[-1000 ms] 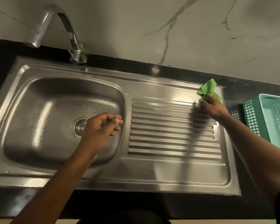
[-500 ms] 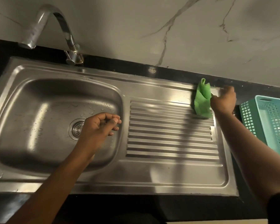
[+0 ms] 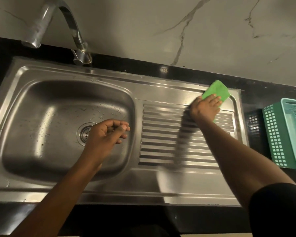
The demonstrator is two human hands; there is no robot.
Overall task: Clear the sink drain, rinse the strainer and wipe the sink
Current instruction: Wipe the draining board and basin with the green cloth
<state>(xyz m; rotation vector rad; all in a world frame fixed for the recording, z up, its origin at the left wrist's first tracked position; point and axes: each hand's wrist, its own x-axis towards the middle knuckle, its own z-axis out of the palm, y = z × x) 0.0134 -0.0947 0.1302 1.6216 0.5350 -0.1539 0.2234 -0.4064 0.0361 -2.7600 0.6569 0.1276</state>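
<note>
Hands: left [image 3: 108,134] curled, right [image 3: 204,109] flat on cloth [image 3: 215,90]

One wide-angle camera, worn on the head, looks forward and steeply down at the sink [image 3: 109,189] from close above its front edge, facing the wall [image 3: 143,23] behind the sink; nearly the whole sink fills the view.

Drain strainer [image 3: 83,133] half behind left hand [image 3: 106,134], basket [image 3: 284,134] cut by right edge
</note>
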